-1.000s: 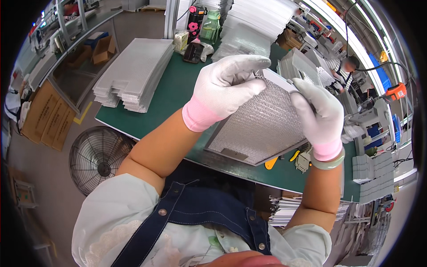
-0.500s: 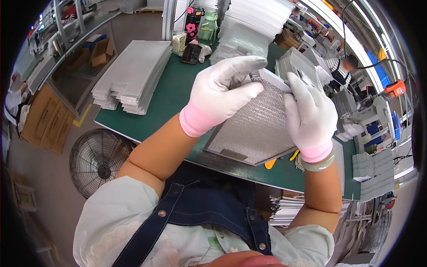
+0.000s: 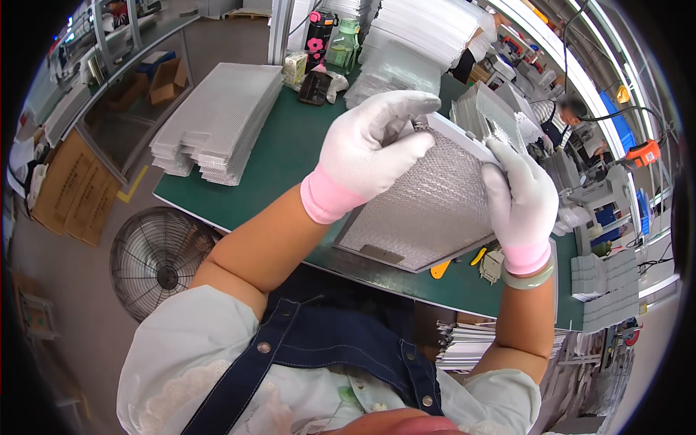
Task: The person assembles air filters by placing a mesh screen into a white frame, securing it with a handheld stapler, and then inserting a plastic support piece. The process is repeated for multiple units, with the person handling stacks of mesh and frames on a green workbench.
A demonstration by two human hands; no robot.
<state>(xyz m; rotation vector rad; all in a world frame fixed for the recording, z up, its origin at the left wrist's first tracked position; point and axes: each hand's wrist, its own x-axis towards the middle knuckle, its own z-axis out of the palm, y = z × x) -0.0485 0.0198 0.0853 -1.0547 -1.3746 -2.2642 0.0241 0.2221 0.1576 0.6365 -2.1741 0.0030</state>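
Observation:
A silver metal mesh filter panel (image 3: 428, 199) in a thin frame is tilted up between my hands. It stands above the green table, with its near edge low and a small dark plate (image 3: 381, 254) on that edge. My left hand (image 3: 377, 148), in a white glove with a pink cuff, is closed at the panel's far left corner, thumb and fingers bent around it. Gloved the same way, my right hand (image 3: 522, 199) grips the panel's right side, its fingers on the pale frame strip (image 3: 460, 136). The fingertips behind the panel are hidden.
Stacked mesh sheets (image 3: 217, 116) lie on the green table (image 3: 279, 156) at left. Behind are a phone (image 3: 315, 87), bottles (image 3: 342, 47) and white stacks (image 3: 420, 32). Yellow-handled tools (image 3: 440, 269) lie by the panel's near edge. A floor fan (image 3: 167, 264) stands left. Another person (image 3: 558, 116) works at far right.
My right hand has moved right and slightly nearer along the panel's edge, uncovering more of the pale frame strip. The left hand has shifted slightly right, still at the corner.

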